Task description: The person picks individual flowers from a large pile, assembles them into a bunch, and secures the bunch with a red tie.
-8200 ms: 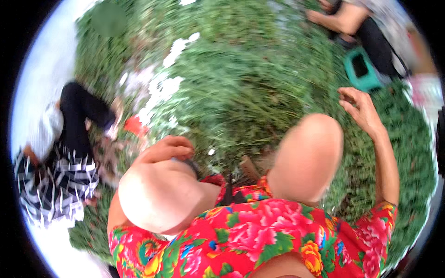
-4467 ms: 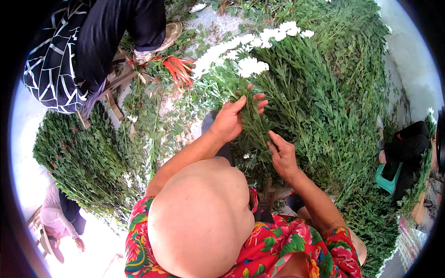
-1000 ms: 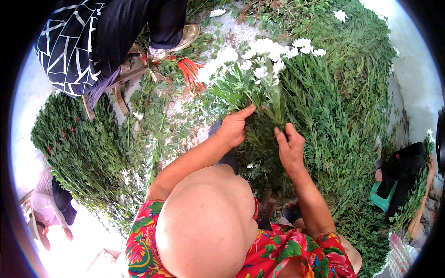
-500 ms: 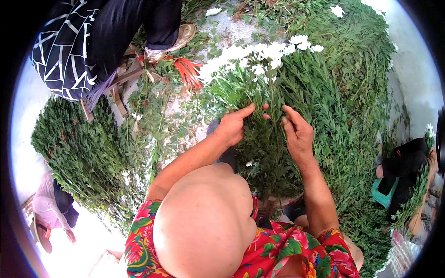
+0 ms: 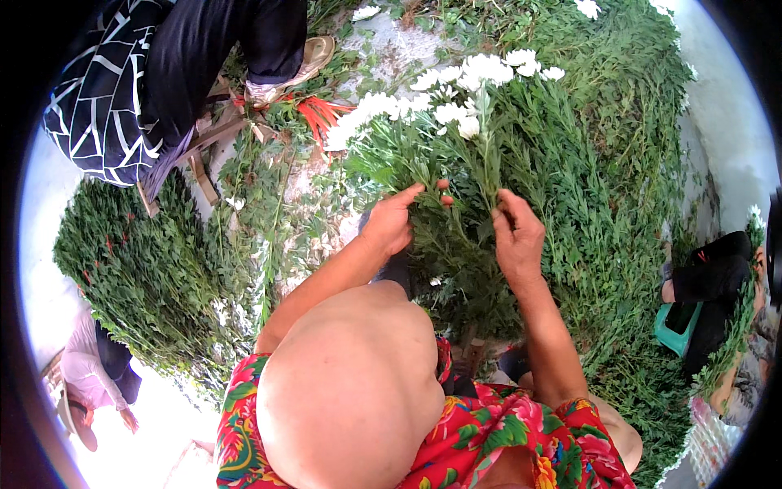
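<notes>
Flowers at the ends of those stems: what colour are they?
The flowers are white, as the head view shows best.

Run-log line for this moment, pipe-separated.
left hand: around white-flower bunch | right hand: pinching leafy flower stem | nearby: red strips, co-worker's shoe

We seem to curl our left hand [image 5: 391,218], its fingers [image 5: 445,198] half hidden. Our right hand [image 5: 520,236] pinches at the fingertips [image 5: 504,196].
</notes>
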A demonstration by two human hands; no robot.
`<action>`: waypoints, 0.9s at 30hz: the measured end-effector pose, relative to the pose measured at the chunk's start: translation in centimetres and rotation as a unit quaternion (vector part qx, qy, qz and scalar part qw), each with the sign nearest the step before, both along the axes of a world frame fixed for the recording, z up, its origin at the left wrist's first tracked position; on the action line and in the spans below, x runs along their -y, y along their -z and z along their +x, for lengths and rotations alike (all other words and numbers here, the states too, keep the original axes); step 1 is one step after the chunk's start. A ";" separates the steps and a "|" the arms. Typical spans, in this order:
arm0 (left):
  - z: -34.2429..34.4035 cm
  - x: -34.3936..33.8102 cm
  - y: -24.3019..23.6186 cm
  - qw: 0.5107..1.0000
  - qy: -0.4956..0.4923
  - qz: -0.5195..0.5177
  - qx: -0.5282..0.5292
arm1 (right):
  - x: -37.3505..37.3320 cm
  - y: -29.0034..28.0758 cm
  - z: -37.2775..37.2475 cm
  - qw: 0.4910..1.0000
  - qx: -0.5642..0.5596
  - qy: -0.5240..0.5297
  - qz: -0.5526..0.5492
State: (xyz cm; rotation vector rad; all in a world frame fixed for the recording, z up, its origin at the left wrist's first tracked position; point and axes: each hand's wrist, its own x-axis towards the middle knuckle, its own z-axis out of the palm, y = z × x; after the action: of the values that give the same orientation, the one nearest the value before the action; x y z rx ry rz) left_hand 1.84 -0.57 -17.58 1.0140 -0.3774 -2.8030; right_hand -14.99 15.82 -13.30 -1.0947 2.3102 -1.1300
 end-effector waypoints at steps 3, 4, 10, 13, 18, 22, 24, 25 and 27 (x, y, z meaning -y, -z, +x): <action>-0.4 -0.1 0.2 1.000 0.015 -0.025 0.001 | 1.2 -2.0 -1.6 1.000 0.020 0.010 0.006; -0.6 -0.2 0.3 0.999 0.026 -0.038 0.007 | 1.5 -2.0 -2.2 0.995 0.094 0.040 0.003; -0.3 -0.4 -0.1 0.999 0.019 -0.027 -0.010 | 1.8 -3.7 -4.0 0.994 -0.100 -0.041 -0.003; -1.0 -0.6 -0.4 0.999 -0.005 -0.036 0.001 | 1.0 -3.3 -0.9 0.992 -0.083 -0.093 -0.005; -0.9 -1.0 1.3 0.999 -0.008 -0.009 0.050 | 0.4 -0.9 2.2 0.995 -0.012 -0.096 0.008; -1.2 -0.7 -0.2 0.998 -0.034 0.041 -0.035 | 0.7 -0.3 2.5 0.995 0.035 -0.097 -0.008; -0.9 -0.8 -0.3 0.996 -0.042 0.032 -0.076 | 0.6 -0.4 2.8 0.991 0.059 -0.118 0.006; -0.7 -0.9 0.1 0.996 -0.043 0.009 -0.073 | 0.7 -0.3 3.0 0.989 0.066 -0.129 0.004; -0.3 -0.9 0.8 0.998 -0.043 -0.012 -0.054 | 0.5 0.0 2.7 0.986 0.078 -0.150 0.011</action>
State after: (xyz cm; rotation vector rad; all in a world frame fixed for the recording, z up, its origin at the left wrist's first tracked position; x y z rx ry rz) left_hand 1.54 0.28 -18.36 0.8475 -0.3456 -2.7547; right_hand -12.28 15.30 -13.30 -1.2468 1.9550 -1.0302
